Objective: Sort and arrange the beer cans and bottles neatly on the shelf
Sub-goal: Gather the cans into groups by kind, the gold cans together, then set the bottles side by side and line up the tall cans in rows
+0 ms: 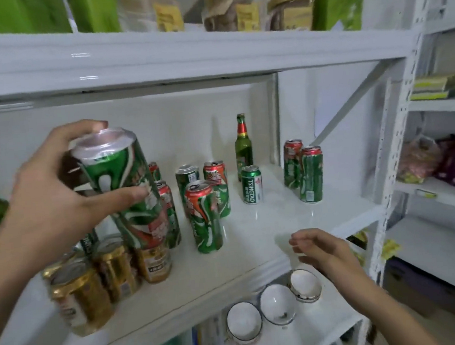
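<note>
- The left hand (57, 192) grasps a tall green can (128, 186), tilted above the gold cans (103, 276) at the shelf (229, 268) front-left edge; lowering it carelessly may topple them.
- The right hand (318, 247), loosely curled and holding nothing, hovers at the front edge.

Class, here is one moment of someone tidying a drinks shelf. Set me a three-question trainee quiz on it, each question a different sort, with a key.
1. True or false: the left hand holds a tall green-and-red beer can.
2. Where do the short gold beer cans stand? A) front left of the white shelf B) back right C) top shelf
3. Fill in: the green glass beer bottle at the back stands ____.

Key: 1 true; 2 A; 3 upright. The right hand holds nothing.
</note>
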Available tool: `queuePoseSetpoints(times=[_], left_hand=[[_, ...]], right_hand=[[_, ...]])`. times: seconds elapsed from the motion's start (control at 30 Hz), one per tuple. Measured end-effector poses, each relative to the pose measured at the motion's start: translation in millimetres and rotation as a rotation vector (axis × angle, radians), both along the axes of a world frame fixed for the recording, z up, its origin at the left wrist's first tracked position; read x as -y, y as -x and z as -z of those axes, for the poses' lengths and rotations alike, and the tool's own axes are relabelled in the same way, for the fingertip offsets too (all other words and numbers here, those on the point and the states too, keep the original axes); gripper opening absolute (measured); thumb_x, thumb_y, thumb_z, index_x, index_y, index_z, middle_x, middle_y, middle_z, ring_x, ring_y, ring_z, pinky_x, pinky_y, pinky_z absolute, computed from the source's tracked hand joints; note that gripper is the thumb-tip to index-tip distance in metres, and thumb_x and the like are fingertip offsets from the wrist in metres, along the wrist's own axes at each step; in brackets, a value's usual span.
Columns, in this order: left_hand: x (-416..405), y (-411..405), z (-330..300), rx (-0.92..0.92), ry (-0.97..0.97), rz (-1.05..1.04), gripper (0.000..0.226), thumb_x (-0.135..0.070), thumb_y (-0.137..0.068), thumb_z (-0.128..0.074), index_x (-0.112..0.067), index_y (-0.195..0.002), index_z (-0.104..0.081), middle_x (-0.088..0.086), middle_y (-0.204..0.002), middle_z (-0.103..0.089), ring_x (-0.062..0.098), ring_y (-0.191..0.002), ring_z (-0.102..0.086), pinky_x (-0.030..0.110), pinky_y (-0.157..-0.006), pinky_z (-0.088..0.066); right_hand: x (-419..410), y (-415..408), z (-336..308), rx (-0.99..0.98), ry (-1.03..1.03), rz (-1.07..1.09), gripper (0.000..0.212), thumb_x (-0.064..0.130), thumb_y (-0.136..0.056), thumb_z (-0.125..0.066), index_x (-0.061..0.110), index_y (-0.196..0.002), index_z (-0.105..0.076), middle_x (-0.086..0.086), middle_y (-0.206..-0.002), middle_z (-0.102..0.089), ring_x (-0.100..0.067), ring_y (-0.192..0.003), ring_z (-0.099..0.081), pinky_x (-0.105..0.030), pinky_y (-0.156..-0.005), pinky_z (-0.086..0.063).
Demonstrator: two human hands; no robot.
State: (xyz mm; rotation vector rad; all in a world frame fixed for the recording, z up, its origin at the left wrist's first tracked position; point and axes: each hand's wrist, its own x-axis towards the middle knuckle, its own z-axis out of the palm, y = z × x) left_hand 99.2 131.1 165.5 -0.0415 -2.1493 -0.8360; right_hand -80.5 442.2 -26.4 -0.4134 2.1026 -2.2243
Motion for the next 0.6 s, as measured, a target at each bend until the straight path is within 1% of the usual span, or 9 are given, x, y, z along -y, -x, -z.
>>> queuePoseSetpoints(times=[0.03,0.1,0.17,0.23,0.33,0.37,0.43,0.53,0.6], left_hand=[[-16.1,10.6,-0.9,-0.019,-0.028,0.019,0.085,-0.034,-0.048,-0.094,-0.061,-0.119,-0.055,-0.02,-0.117,-0.065,0.003,-0.103,-0.067,0.031,-0.082,-0.056],[-43.8,45.6,-3.2,0.028,-0.056,0.073,0.085,-0.035,-0.051,-0.094,-0.049,-0.126,-0.056,-0.017,-0.115,-0.066,0.0,-0.093,-0.071,0.021,-0.074,-0.059],[-65.5,82.0,-5.7,0.055,-0.087,0.087,0.084,-0.032,-0.057,-0.096,-0.041,-0.129,-0.054,-0.015,-0.113,-0.066,-0.007,-0.086,-0.072,0.013,-0.065,-0.058],[-88.5,111.5,-5.6,0.091,-0.04,0.09,0.082,-0.031,-0.06,-0.098,-0.039,-0.128,-0.051,-0.014,-0.112,-0.066,-0.005,-0.085,-0.073,0.019,-0.069,-0.06],[-104.2,152.7,-1.0,0.148,-0.019,0.079,0.082,-0.033,-0.062,-0.098,-0.038,-0.126,-0.048,-0.014,-0.117,-0.062,0.008,-0.092,-0.073,0.034,-0.08,-0.062],[-106.9,165.5,1.9,0.185,-0.004,0.069,0.082,-0.033,-0.062,-0.098,-0.037,-0.125,-0.046,-0.013,-0.118,-0.06,0.01,-0.094,-0.071,0.034,-0.081,-0.062],[-103.4,189.1,8.9,0.251,0.035,0.056,0.082,-0.031,-0.062,-0.099,-0.035,-0.123,-0.044,-0.007,-0.117,-0.061,0.013,-0.094,-0.07,0.028,-0.075,-0.059],[-89.7,217.5,18.3,0.359,0.15,0.042,0.082,-0.03,-0.061,-0.1,-0.034,-0.12,-0.043,-0.004,-0.111,-0.063,0.014,-0.09,-0.068,0.022,-0.064,-0.05],[-79.2,229.4,22.7,0.431,0.247,0.018,0.085,-0.034,-0.062,-0.1,-0.039,-0.126,-0.044,-0.007,-0.118,-0.062,0.015,-0.095,-0.065,0.023,-0.067,-0.05]], right_hand=[[-18.1,6.5,-1.7,0.011,0.018,0.018,0.016,0.009,-0.098,-0.062,0.015,-0.096,-0.077,-0.009,-0.104,-0.077,-0.025,-0.097,-0.07,-0.038,-0.086,-0.054],[-48.3,18.6,-3.5,0.012,0.044,0.085,0.017,0.005,-0.097,-0.061,0.014,-0.095,-0.076,-0.011,-0.098,-0.077,-0.028,-0.09,-0.069,-0.045,-0.087,-0.052],[-69.0,26.2,-5.3,-0.007,0.072,0.132,0.015,0.001,-0.097,-0.059,0.008,-0.096,-0.073,-0.014,-0.092,-0.077,-0.024,-0.085,-0.069,-0.041,-0.086,-0.054],[-81.9,31.4,-6.2,-0.023,0.079,0.124,0.015,-0.001,-0.097,-0.057,0.004,-0.098,-0.072,-0.015,-0.09,-0.076,-0.021,-0.081,-0.071,-0.039,-0.087,-0.056],[-89.0,40.5,-4.5,-0.063,0.03,0.062,0.019,-0.001,-0.098,-0.057,0.008,-0.098,-0.073,-0.01,-0.088,-0.077,-0.025,-0.087,-0.073,-0.045,-0.089,-0.055],[-89.9,45.6,-3.0,-0.062,0.03,0.045,0.02,-0.002,-0.098,-0.056,0.008,-0.097,-0.074,-0.009,-0.088,-0.077,-0.025,-0.087,-0.073,-0.046,-0.089,-0.055],[-89.4,56.3,-2.7,-0.064,0.037,0.024,0.021,-0.003,-0.097,-0.056,0.008,-0.097,-0.073,-0.009,-0.088,-0.077,-0.023,-0.085,-0.072,-0.043,-0.087,-0.055],[-80.8,75.9,-7.8,-0.122,0.019,0.014,0.022,-0.006,-0.097,-0.056,0.009,-0.097,-0.073,-0.008,-0.088,-0.077,-0.021,-0.084,-0.071,-0.034,-0.081,-0.056],[-71.3,94.0,-13.5,-0.182,-0.001,0.029,0.022,-0.006,-0.094,-0.06,0.012,-0.097,-0.072,-0.003,-0.09,-0.077,-0.016,-0.087,-0.071,-0.026,-0.078,-0.055]])
